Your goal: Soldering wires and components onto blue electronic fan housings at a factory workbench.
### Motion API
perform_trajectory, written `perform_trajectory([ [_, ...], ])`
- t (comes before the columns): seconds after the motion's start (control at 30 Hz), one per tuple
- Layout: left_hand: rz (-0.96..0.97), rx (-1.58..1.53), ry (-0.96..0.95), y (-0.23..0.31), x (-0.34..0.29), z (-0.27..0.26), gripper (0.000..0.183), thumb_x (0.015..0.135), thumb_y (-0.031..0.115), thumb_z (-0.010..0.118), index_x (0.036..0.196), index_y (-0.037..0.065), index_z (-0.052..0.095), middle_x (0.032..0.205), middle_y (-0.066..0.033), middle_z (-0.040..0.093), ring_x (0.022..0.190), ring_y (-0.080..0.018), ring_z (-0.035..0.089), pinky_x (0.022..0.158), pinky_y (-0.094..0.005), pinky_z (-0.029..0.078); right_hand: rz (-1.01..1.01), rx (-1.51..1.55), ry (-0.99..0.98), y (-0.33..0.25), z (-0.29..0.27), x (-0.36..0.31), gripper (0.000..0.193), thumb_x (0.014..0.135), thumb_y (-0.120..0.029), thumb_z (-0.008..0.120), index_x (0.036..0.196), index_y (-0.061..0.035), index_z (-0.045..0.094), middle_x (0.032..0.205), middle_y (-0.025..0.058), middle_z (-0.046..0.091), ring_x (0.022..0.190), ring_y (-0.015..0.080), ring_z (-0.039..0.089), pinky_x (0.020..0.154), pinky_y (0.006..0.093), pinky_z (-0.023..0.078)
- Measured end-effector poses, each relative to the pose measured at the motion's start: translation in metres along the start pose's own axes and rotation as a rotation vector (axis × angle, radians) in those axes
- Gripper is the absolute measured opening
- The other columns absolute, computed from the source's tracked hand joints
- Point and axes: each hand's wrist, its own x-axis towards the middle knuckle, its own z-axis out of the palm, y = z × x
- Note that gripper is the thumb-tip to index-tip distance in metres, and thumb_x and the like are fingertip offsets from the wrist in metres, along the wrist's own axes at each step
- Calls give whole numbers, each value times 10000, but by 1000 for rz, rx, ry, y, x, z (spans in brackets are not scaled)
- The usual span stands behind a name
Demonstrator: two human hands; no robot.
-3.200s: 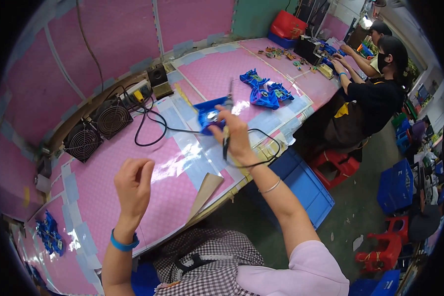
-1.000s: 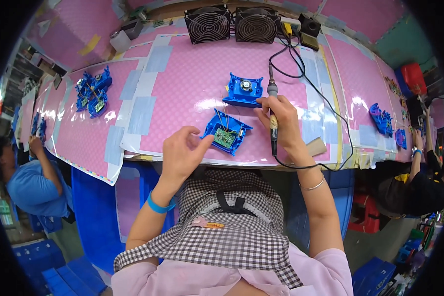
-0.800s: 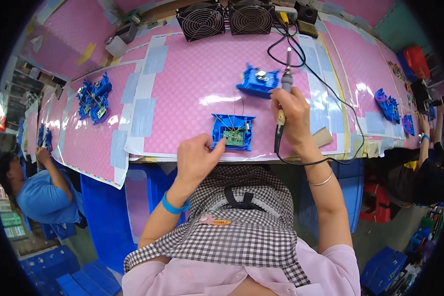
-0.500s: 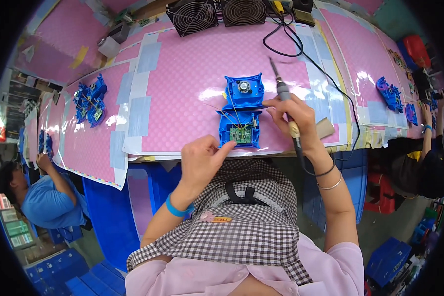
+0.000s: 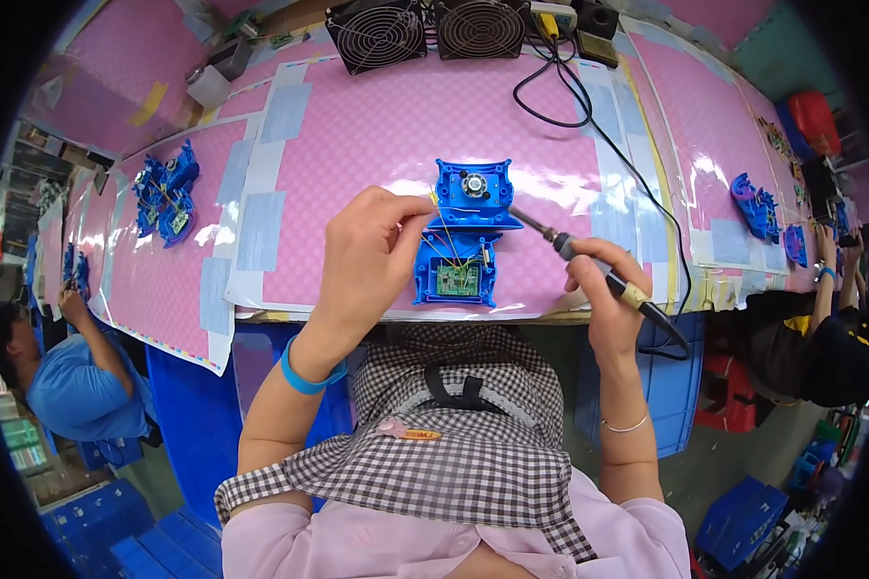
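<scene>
Your right hand [image 5: 608, 289] gripped the soldering iron [image 5: 568, 246], tip up-left by the speaker shell's [image 5: 490, 201] right edge; left hand [image 5: 372, 261] near-pinched opposite, hold unclear.

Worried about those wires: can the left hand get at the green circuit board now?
Probably yes: the green circuit board lies exposed in its blue shell near the left hand, with only thin wires at its upper edge.
</scene>
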Motion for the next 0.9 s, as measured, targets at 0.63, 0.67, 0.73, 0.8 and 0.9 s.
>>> perform_trajectory([
  [0.63, 145, 242, 25, -9, 14, 25, 105, 791, -23, 666, 891, -13, 694, 784, -119, 589, 662, -243, 603, 582, -344, 469, -82, -87, -89, 22, 16, 15, 207, 874, -8, 636, 1065, 68, 661, 843, 115, 683, 686, 148, 666, 629, 234, 541],
  [0.67, 145, 242, 25, -9, 14, 26, 105, 791, -23, 666, 891, -13, 694, 784, -119, 589, 662, -243, 603, 582, -344, 469, -79, -88, -89, 22, 16, 15, 208, 875, -9, 636, 1066, 67, 662, 844, 114, 683, 687, 146, 665, 630, 233, 540],
  [0.73, 132, 239, 16, -10, 14, 28, 96, 793, -18, 665, 886, -18, 690, 782, -122, 587, 662, -247, 602, 583, -345, 470, -76, -90, -90, 22, 18, 15, 208, 875, -10, 637, 1067, 66, 663, 844, 112, 682, 687, 144, 663, 631, 231, 539],
  [0.8, 135, 242, 16, -10, 14, 28, 95, 794, -17, 664, 885, -20, 689, 781, -122, 586, 662, -248, 602, 583, -346, 470, -52, -13, -22, 21, 21, 15, 187, 815, -9, 688, 997, 33, 698, 805, 100, 693, 662, 122, 624, 586, 241, 469],
  [0.9, 132, 247, 12, -10, 14, 29, 92, 796, -15, 661, 883, -22, 688, 780, -123, 585, 663, -251, 603, 584, -348, 471, -53, -19, -29, 19, 22, 15, 189, 815, -12, 691, 998, 33, 699, 809, 102, 694, 664, 122, 625, 587, 241, 470],
])
